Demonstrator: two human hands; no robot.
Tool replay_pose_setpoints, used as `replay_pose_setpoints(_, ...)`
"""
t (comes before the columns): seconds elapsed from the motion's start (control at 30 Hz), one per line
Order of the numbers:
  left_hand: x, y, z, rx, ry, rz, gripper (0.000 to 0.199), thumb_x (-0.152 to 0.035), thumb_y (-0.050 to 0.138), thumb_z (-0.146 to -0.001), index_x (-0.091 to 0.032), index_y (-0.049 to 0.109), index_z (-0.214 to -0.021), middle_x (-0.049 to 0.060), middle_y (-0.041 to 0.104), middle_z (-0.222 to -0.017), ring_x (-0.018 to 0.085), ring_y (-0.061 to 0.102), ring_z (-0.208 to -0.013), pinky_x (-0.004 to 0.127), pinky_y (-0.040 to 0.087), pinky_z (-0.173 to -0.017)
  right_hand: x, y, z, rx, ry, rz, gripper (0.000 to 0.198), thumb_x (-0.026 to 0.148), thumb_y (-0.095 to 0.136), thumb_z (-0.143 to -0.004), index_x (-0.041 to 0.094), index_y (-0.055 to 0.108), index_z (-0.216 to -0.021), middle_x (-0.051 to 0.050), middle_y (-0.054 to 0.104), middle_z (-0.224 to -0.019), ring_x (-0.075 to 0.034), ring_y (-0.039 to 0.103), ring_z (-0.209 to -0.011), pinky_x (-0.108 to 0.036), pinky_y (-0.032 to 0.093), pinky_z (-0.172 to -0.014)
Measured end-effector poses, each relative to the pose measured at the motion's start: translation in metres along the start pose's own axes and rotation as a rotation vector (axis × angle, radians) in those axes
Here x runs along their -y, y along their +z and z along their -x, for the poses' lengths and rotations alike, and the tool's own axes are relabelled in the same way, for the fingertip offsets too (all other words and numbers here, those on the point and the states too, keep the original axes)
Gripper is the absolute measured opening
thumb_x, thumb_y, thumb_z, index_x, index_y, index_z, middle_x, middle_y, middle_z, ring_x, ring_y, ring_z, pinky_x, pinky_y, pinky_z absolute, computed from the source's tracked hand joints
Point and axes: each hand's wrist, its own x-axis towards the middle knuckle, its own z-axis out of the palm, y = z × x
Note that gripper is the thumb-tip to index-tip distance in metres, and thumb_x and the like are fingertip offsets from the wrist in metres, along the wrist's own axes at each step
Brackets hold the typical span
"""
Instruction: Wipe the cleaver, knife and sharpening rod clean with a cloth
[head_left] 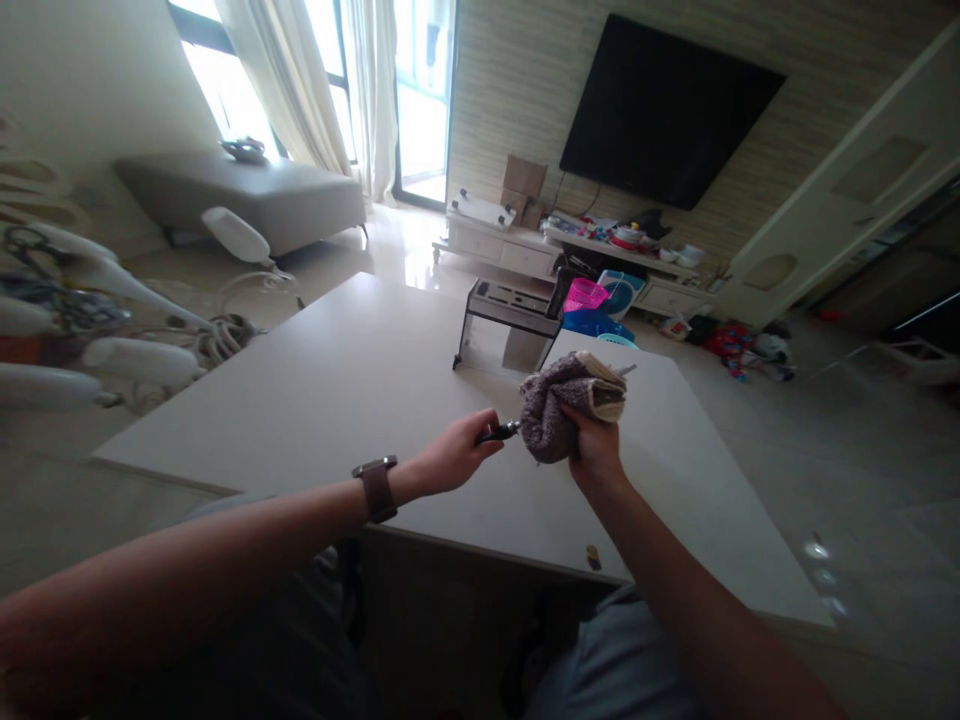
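Observation:
My left hand [461,450], a watch on its wrist, is closed round the black handle of a knife [500,433]. A folded brown towel [559,405] with a beige underside is gripped in my right hand [597,447]. The towel wraps round the knife and hides most of its blade; a thin grey tip sticks out on the far right side. Both hands are above the white table [322,390]. Just beyond them stands a knife block [504,325] with clear sides and a dark slotted top, one black-handled knife [559,290] upright at its right end.
A small yellow and dark object [593,557] lies near the table's front edge. Behind the table are a pink basket [585,294] and a cluttered low cabinet [525,255] under a wall television [667,110]. White items and cables [225,340] crowd the left side.

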Motion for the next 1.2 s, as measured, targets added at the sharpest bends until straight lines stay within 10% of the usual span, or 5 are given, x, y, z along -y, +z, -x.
replay_pose_setpoints(0.47, 0.011, -0.008, 0.003, 0.081, -0.062, 0.072, 0.021, -0.035, 0.052, -0.094, -0.017, 0.062, -0.091, 0.0, 0.057, -0.078, 0.016, 0.048, -0.071, 0.029, 0.038, -0.064, 0.028, -0.049, -0.071, 0.058, 0.023, -0.114, 0.033, 0.02, 0.079, -0.073, 0.024, 0.073, -0.105, -0.003, 0.078, -0.109, -0.021, 0.074, -0.102, -0.043, 0.061, -0.098)
replay_pose_setpoints(0.93, 0.011, 0.008, -0.006, 0.164, -0.049, 0.462, 0.027, -0.041, 0.059, -0.086, -0.016, 0.056, -0.078, 0.001, 0.054, -0.069, 0.013, 0.045, -0.065, 0.026, 0.038, -0.06, -0.007, 0.005, 0.03, 0.252, 0.182, 0.013, 0.061, 0.023, 0.095, -0.053, 0.022, 0.072, -0.11, -0.003, 0.078, -0.114, -0.027, 0.072, -0.108, -0.05, 0.054, -0.107)
replay_pose_setpoints(1.2, 0.012, 0.008, -0.006, 0.181, -0.026, 0.427, 0.023, -0.038, 0.061, -0.086, -0.015, 0.059, -0.086, 0.001, 0.056, -0.075, 0.014, 0.05, -0.071, 0.028, 0.044, -0.067, -0.015, 0.007, 0.032, 0.161, 0.125, 0.053, 0.068, 0.019, 0.095, -0.048, 0.021, 0.071, -0.111, -0.003, 0.079, -0.109, -0.026, 0.073, -0.1, -0.048, 0.057, -0.1)
